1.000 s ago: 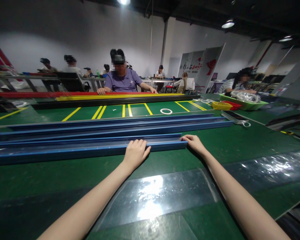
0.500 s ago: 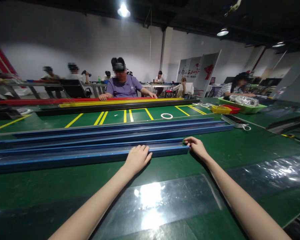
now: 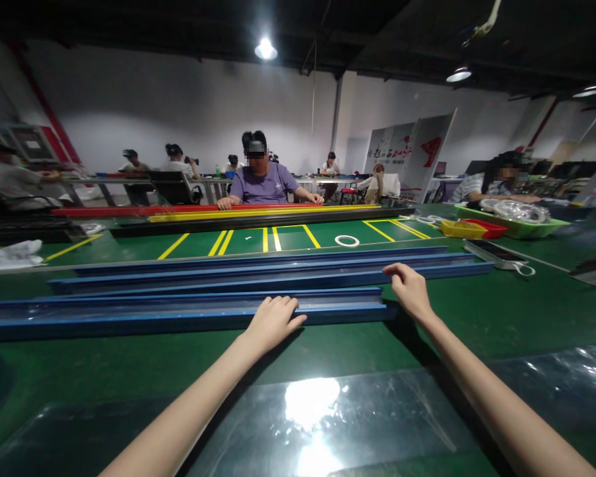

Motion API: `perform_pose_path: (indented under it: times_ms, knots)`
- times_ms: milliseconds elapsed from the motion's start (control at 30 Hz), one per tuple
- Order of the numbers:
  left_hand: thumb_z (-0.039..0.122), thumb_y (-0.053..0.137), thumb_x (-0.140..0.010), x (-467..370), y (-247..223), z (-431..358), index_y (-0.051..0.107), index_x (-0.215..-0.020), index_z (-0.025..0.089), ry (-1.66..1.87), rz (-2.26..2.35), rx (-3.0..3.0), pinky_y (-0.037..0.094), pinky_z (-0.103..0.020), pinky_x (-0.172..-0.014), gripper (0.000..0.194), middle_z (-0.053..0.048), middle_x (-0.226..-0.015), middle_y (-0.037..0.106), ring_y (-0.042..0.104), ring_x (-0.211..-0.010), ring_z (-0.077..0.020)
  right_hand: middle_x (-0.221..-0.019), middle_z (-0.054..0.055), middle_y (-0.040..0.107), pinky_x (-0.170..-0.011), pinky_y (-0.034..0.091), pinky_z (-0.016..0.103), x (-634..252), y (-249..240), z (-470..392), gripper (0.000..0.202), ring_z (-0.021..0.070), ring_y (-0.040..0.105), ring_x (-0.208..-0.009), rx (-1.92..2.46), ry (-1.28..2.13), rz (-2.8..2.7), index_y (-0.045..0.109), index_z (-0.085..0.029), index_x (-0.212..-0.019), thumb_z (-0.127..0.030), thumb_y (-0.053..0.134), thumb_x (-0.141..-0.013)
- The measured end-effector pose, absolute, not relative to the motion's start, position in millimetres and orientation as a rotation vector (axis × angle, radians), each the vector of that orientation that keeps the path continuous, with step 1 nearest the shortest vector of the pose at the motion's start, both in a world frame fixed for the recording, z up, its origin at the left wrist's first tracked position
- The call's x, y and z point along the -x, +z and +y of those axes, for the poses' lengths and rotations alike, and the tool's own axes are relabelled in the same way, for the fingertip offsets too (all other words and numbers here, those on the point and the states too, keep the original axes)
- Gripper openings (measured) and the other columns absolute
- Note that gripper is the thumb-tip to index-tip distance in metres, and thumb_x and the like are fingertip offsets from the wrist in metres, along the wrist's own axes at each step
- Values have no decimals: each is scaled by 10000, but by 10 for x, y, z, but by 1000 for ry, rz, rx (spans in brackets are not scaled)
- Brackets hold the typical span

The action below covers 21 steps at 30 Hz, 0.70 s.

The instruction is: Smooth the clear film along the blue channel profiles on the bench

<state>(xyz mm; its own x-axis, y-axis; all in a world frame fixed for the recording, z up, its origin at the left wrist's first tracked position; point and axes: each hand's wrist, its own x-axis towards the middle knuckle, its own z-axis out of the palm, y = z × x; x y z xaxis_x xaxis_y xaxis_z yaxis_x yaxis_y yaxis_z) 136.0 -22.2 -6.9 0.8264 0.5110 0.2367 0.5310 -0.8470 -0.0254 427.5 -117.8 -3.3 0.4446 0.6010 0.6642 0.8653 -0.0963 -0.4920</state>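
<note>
A long blue U-shaped channel strip (image 3: 203,322) lies across the bench in front of me, with clear plastic visible inside it. My left hand (image 3: 273,321) grips its near wall, fingers over the top edge and thumb on the outer side. Just past the strip's right end, my right hand (image 3: 411,290) is raised above the bench. Its fingers are bent together, pointing left; anything between them is too small to make out. Behind lie more blue channel strips (image 3: 278,275), parallel and close together.
A clear plastic sheet (image 3: 258,404) lies on the green bench (image 3: 338,351) near me. Farther back are black, yellow and red strips (image 3: 258,216), with a person seated behind them. To the right are a phone-like device (image 3: 496,255), a yellow tray (image 3: 461,229) and a green basket (image 3: 531,228).
My right hand has lifted up and away from the blue strip's right end. The left hand stays on the strip's near wall. The camera view has shifted left and up.
</note>
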Motion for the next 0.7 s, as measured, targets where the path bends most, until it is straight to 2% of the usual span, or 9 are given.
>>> perform_pose_path:
  times_ms: [200,367,533,700]
  knots:
    - [461,389,-840,-1192,-133,-102,537,-844,179,-409,-787,2811,364,-283,-689,319,-27,-875,608,550,-832,-179,-806,37,649,-691,403,262,-3826,87,-888,235,159,577,-762,1841,-267,-1493,589,-196,-761,-144,367,-710]
    - [484,397,-826,-1074,-208,-38,528,-786,176,-496,-756,2723,354,-276,-651,338,-21,-815,603,542,-766,-169,-804,3,651,-574,338,223,-3297,82,-808,187,140,574,-719,1921,-249,-1733,576,-217,-794,-217,390,-785]
    - [511,398,-812,-998,-292,-8,533,-750,167,-632,-739,2597,333,-276,-609,374,-33,-751,591,529,-706,-171,-685,26,617,-542,270,236,-2997,-80,-826,303,130,549,-657,1936,-497,-1977,557,-188,-697,-316,334,-856]
    - [514,387,-815,-999,-346,-10,535,-709,158,-724,-716,2509,299,-274,-573,399,-39,-682,580,521,-663,-169,-643,40,596,-578,259,254,-3018,-303,-853,384,124,516,-621,1865,-735,-2035,567,-165,-668,-295,279,-886]
